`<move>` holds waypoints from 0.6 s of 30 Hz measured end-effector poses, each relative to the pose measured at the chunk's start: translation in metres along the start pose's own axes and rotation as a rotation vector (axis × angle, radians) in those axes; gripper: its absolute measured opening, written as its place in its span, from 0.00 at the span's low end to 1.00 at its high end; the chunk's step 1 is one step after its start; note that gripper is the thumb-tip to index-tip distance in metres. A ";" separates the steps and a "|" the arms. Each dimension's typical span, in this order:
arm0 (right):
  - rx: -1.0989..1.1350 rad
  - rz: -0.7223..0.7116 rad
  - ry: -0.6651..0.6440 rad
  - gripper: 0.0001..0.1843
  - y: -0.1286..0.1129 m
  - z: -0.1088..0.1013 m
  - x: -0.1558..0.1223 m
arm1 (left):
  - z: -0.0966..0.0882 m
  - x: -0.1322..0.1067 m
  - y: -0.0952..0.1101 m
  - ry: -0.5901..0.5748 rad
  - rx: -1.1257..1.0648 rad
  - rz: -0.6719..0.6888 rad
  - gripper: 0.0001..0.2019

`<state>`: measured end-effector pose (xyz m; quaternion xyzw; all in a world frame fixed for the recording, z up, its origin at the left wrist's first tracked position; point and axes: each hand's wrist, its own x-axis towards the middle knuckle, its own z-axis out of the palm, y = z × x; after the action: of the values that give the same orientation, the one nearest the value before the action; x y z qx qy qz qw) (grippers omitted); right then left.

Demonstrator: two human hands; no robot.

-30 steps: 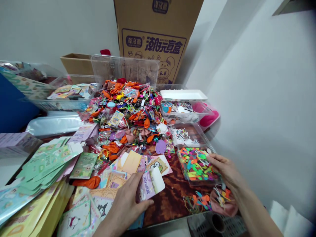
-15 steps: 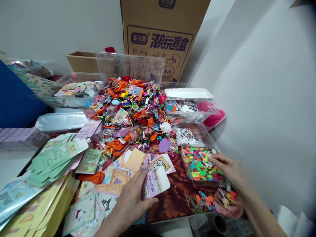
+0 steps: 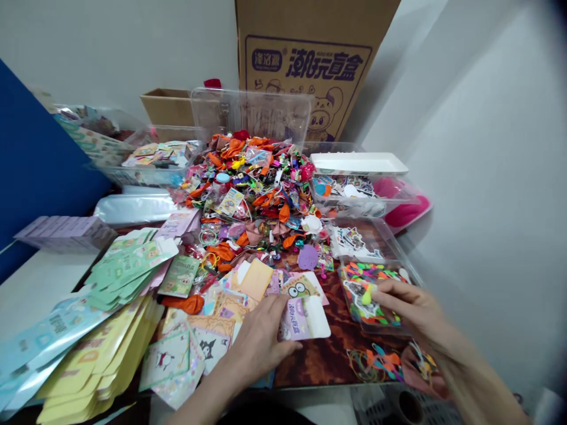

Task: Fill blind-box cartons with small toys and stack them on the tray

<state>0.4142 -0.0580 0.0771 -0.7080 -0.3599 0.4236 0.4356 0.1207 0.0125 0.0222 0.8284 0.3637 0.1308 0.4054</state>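
Near the front edge of the dark red-brown, wood-patterned worktop (image 3: 316, 366), the left hand (image 3: 263, 332) grips a small lilac card box with a white open flap (image 3: 305, 319) between thumb and fingers. The box lies at that hand's fingertips, tilted, its flap towards the right hand (image 3: 414, 307).

Over the clear plastic tub of small neon-coloured pieces (image 3: 380, 329), the right hand pinches a small bright-yellow rounded piece (image 3: 367, 294) between thumb and fingertips. A black-and-white, cut-out paper sticker (image 3: 354, 291) shows just beside the yellow piece; whether the fingers hold it too, I cannot tell. The lilac box and the yellow piece are apart, with bare worktop and the tub's near-left side between them.

Just beyond the left hand lie pastel printed paper cards (image 3: 257, 278), and further back rises a mixed heap of colourful small toys and orange balloons (image 3: 257, 189). Below the right hand, near the edge, sits a dusty-pink limp balloon (image 3: 420, 370).
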 end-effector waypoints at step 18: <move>-0.618 -0.401 -0.382 0.13 -0.022 0.104 -0.005 | 0.010 -0.011 -0.006 0.166 0.154 -0.021 0.32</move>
<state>0.3146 -0.0217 0.0717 -0.6298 -0.6754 0.3262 0.2018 0.1151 0.0018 0.0125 0.8397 0.4136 0.1661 0.3102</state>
